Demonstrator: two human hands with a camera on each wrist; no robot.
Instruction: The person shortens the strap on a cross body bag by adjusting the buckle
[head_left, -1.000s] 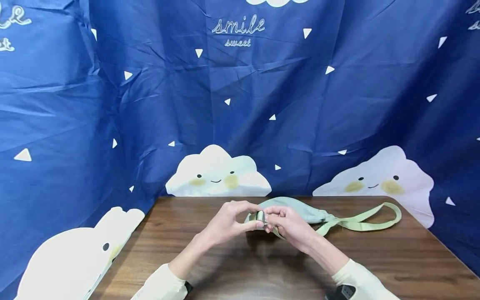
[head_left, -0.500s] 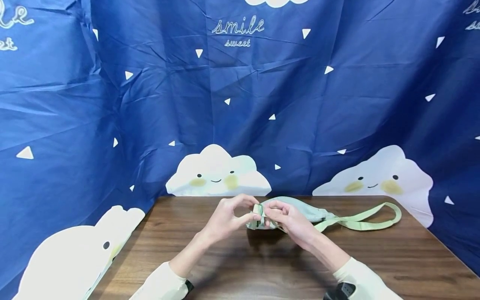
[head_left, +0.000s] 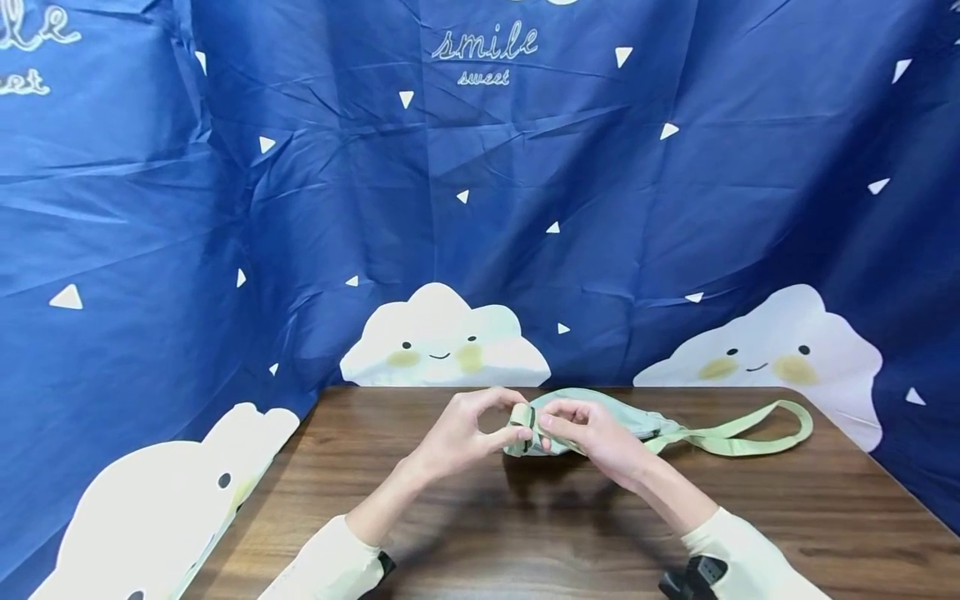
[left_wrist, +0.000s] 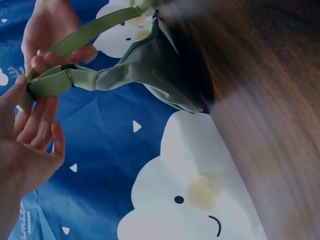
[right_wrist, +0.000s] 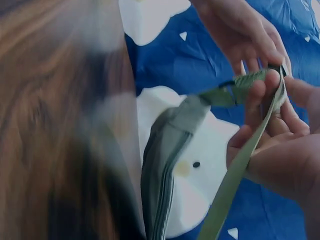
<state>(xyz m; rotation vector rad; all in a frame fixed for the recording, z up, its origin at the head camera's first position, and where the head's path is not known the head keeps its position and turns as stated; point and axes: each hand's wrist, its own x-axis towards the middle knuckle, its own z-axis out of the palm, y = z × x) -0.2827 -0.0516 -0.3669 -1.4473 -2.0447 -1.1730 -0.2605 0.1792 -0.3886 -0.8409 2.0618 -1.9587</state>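
Pinching a folded loop of light green strap (left_wrist: pixel 55 85) between the thumb and fingers, the left hand (head_left: pixel 461 433) holds it up above the worktop (head_left: pixel 450 525). Just to the right of those fingertips sits a dark buckle (head_left: pixel 532 417), with the webbing passing through it. On the buckle's other side the right hand (head_left: pixel 603 442) has its thumb and curled fingers closed on the strap as well — so both hands grasp the same band, fingertips almost meeting.

Outward from the fingers, a short length of webbing runs to the tapered end of a pale green bag (head_left: pixel 588 406), which is beyond the right fingers, near the far edge of the worktop. That end is tilted up toward the hands; a zip (right_wrist: pixel 167 185) runs along the bag's side. Farther to the right of the fingers, a long strap loop (head_left: pixel 757 450) lies on the wood, coming off the bag's other end.

Back from the fingers, toward the person, come two pale sleeves (head_left: pixel 322 567), with a dark wristband (head_left: pixel 693 577) at the right one. Past everything the fingers touch hangs a blue cloth (head_left: pixel 495 167) — printed with smiling white clouds (head_left: pixel 446 333), small triangles and lettering.
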